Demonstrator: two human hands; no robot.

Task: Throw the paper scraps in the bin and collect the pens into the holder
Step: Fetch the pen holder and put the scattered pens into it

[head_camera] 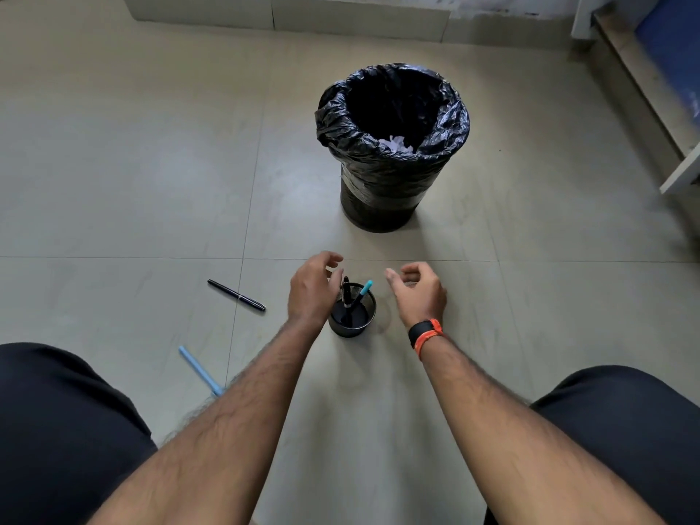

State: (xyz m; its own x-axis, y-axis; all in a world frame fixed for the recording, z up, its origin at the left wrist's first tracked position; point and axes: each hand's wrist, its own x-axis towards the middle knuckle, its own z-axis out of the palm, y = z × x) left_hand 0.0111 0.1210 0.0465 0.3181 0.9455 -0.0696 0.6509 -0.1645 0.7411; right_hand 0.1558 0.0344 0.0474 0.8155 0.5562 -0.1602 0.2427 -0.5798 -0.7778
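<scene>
A small black mesh pen holder (pixel 353 324) stands on the tiled floor between my hands, with a black pen (pixel 346 291) and a light blue pen (pixel 364 289) upright in it. My left hand (pixel 311 288) hovers just left of the holder, fingers loosely curled, holding nothing. My right hand (pixel 416 288) hangs to the right of it, also loosely curled around nothing. A black pen (pixel 236 295) lies on the floor to the left. A light blue pen (pixel 199 370) lies nearer my left knee, partly hidden by my forearm. White crumpled paper scraps (pixel 397 143) sit inside the black-lined bin (pixel 392 183).
A low ledge (pixel 288 17) runs along the back wall. A white frame with a blue panel (pixel 678 108) stands at the right. My knees in dark shorts fill both lower corners. Bare tiles surround the bin.
</scene>
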